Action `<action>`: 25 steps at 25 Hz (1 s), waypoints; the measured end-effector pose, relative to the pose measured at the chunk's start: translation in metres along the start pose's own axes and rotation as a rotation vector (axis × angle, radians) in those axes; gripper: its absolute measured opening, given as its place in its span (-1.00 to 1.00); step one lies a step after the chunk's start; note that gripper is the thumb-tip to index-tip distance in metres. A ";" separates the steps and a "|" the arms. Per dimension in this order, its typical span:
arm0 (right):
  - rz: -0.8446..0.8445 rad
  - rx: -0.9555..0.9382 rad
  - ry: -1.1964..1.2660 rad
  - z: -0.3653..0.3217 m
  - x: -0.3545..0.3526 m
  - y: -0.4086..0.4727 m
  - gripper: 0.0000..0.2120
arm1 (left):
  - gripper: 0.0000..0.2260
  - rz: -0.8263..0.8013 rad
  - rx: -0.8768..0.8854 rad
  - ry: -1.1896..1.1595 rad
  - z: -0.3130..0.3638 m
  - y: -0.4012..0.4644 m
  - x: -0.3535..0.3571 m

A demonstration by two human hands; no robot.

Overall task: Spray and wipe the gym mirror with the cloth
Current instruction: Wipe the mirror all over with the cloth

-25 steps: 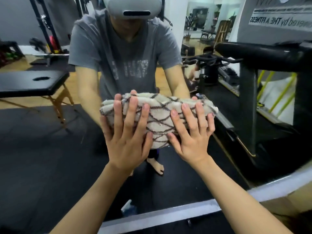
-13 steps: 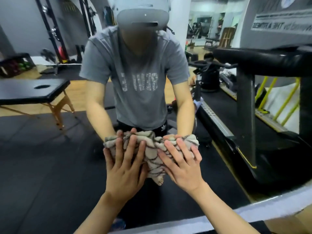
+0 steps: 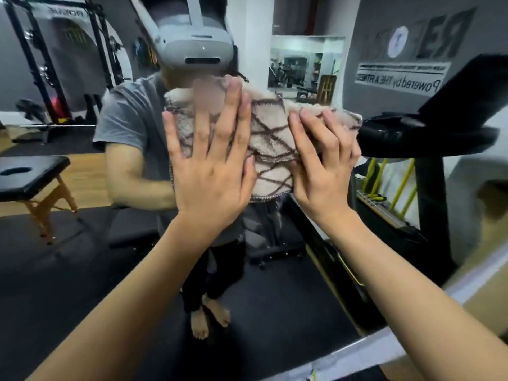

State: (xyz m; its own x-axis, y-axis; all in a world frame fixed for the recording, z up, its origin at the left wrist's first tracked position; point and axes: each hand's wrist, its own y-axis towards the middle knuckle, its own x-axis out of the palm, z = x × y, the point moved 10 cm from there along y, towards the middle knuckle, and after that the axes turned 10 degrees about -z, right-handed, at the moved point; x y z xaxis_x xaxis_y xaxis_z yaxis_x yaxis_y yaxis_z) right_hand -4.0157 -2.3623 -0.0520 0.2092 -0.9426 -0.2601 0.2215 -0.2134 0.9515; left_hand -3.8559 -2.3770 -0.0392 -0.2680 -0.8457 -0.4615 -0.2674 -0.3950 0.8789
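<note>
A folded cloth, cream with brown crisscross lines, lies flat against the gym mirror, high on the glass and well above the mirror's bottom frame, in the upper middle of what the head view shows. Its long axis runs roughly level, left to right, with the right end bunched and slightly lower (the lower hem sags between the two wrists).

The left hand presses the cloth's left half with fingers straight and spread wide, palm flat to the fabric. The right hand covers the right half, its fingers bent at the knuckles and digging into the bunched end, so it seems to hold a fold of it rather than merely push. Both hands sit directly on the cloth, neither nearer than the other; the cloth lies under and between them, extending past the right hand toward the mirror's right edge.

The wiping step looks under way, and the next stroke likely depends on keeping the cloth's length across the direction of travel.

Reflected behind are a bench, a rack and a treadmill.
</note>
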 end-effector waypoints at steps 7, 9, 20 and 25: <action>-0.076 0.101 -0.018 0.045 0.042 -0.204 -0.51 | -0.35 -0.034 0.130 -0.001 0.091 -0.154 0.113; -0.156 0.093 -0.006 0.053 0.058 -0.274 -0.50 | -0.34 -0.076 0.122 -0.002 0.121 -0.210 0.153; -0.227 -0.068 0.024 0.112 0.058 -0.340 -0.40 | -0.40 -0.182 0.110 0.042 0.215 -0.221 0.200; 0.005 -0.043 0.046 0.218 -0.029 -0.153 -0.42 | -0.36 -0.026 -0.042 -0.037 0.236 -0.039 0.117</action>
State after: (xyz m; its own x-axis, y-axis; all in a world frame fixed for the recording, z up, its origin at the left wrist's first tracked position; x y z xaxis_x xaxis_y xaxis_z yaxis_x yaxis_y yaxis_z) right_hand -4.2633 -2.3580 -0.1542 0.2535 -0.9306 -0.2639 0.2614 -0.1968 0.9450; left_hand -4.0950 -2.3758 -0.1555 -0.2959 -0.8213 -0.4877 -0.2355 -0.4321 0.8705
